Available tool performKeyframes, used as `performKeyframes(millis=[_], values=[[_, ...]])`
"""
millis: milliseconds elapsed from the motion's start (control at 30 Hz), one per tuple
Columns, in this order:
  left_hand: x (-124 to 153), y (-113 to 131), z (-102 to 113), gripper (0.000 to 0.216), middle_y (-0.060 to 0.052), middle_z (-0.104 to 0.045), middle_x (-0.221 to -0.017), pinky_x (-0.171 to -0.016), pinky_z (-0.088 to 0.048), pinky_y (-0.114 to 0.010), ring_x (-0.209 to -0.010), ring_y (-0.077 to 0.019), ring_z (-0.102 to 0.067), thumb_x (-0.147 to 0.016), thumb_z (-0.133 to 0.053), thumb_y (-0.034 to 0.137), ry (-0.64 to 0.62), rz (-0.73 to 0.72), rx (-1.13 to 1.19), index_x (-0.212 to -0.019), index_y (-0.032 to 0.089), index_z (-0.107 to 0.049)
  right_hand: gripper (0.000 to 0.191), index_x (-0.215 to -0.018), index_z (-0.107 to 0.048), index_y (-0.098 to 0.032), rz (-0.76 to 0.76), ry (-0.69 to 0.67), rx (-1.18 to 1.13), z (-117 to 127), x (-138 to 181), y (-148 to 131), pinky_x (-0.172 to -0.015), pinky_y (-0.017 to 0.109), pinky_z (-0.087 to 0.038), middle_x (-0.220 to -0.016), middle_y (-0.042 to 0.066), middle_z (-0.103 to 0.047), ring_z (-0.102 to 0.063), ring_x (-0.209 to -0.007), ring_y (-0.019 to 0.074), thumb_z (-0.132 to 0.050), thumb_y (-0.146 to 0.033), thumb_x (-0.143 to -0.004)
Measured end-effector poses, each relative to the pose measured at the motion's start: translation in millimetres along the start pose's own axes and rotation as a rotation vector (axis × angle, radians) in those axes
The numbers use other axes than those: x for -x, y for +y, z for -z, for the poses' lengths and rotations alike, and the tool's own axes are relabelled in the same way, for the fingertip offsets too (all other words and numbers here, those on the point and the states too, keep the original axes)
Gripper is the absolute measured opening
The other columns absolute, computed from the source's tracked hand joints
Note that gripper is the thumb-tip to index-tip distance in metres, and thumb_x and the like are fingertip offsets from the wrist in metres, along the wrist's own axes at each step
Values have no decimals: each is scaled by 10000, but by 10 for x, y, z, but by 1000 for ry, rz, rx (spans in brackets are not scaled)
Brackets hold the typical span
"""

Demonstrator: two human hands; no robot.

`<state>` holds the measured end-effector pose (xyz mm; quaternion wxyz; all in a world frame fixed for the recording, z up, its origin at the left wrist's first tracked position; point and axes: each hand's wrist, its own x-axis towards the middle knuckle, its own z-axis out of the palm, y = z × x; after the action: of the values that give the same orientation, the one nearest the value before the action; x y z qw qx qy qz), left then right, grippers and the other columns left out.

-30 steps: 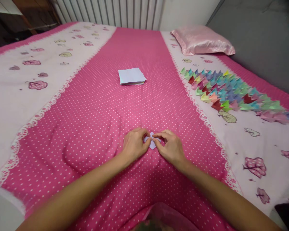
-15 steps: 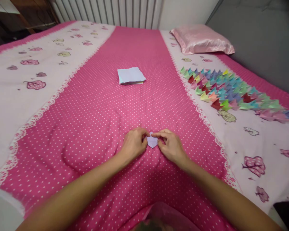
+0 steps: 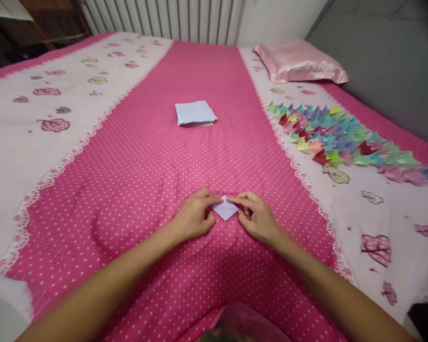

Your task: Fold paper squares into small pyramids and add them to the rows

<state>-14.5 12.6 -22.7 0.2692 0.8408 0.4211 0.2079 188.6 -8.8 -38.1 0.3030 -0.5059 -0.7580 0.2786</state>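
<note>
A small lilac sheet of origami paper (image 3: 225, 212), folded to a diamond shape with crease lines, lies on the pink bedspread in front of me. My left hand (image 3: 196, 213) holds its left side, the index fingertip pressing near the top corner and the thumb lower down by the edge. From the other side, my right hand (image 3: 257, 216) holds the right part in the same way, its index finger stretched over the upper edge and its thumb near the right corner. The fingers cover the paper's upper edges.
Beyond my hands lies a stack of square paper sheets (image 3: 196, 113). Rows of folded colourful paper pieces (image 3: 342, 135) stand on the bedspread (image 3: 146, 156) at the right. A pink satin pillow (image 3: 301, 61) is at the far right, near a grey padded panel (image 3: 381, 61). A dark object (image 3: 424, 320) shows bottom right.
The lilac paper now shows a wider diamond with its side corners spread out. Both thumbs have moved outward from it, while the index fingers stay near its top.
</note>
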Motion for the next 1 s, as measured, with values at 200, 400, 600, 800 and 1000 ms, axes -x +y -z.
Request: performKeyframes(millis=[200,400,600,800,1000], values=[[5,-67,-32,399,-80,-576,-929,-718,-484,-305,-794,-160,-551,-764,-486,77,55,-134,-10,-1143,152,-583,320,-1110,-645,-258,84,120,-43,-31,16,15,-736,320,-507,-1055,70,-571,-575,-901,177,-507,-152,-842],[-16,-49,-37,180,-72,-648,-891,-763,-485,-300,-836,-156,-584,-850,-516,174,205,-141,137,-952,156,-663,180,-940,-704,-242,45,224,-165,25,-17,-133,-825,374,-490,-996,62,-644,-597,-948,196,-551,-223,-848],[-19,107,-24,168,-30,-654,-667,-525,-435,-228,-562,-113,-566,-817,-566,255,10,265,585,-816,122,-669,196,-875,-687,-164,-256,32,-569,40,-4,-186,-561,262,-490,-717,39,-676,-600,-591,128,-612,-324,-790],[-75,124,-37,115,-15,-654,-636,-573,-469,-222,-555,-90,-590,-794,-562,137,-72,464,896,-863,123,-653,270,-891,-692,-147,-422,-9,-757,29,-50,-134,-519,220,-469,-628,10,-647,-566,-520,88,-712,-324,-687],[-96,125,4,77,-11,-653,-589,-523,-442,-181,-504,-63,-568,-758,-589,109,-63,525,918,-727,113,-659,259,-861,-717,-140,-481,-14,-808,56,-64,-154,-474,198,-436,-568,1,-636,-540,-478,74,-729,-283,-645]])
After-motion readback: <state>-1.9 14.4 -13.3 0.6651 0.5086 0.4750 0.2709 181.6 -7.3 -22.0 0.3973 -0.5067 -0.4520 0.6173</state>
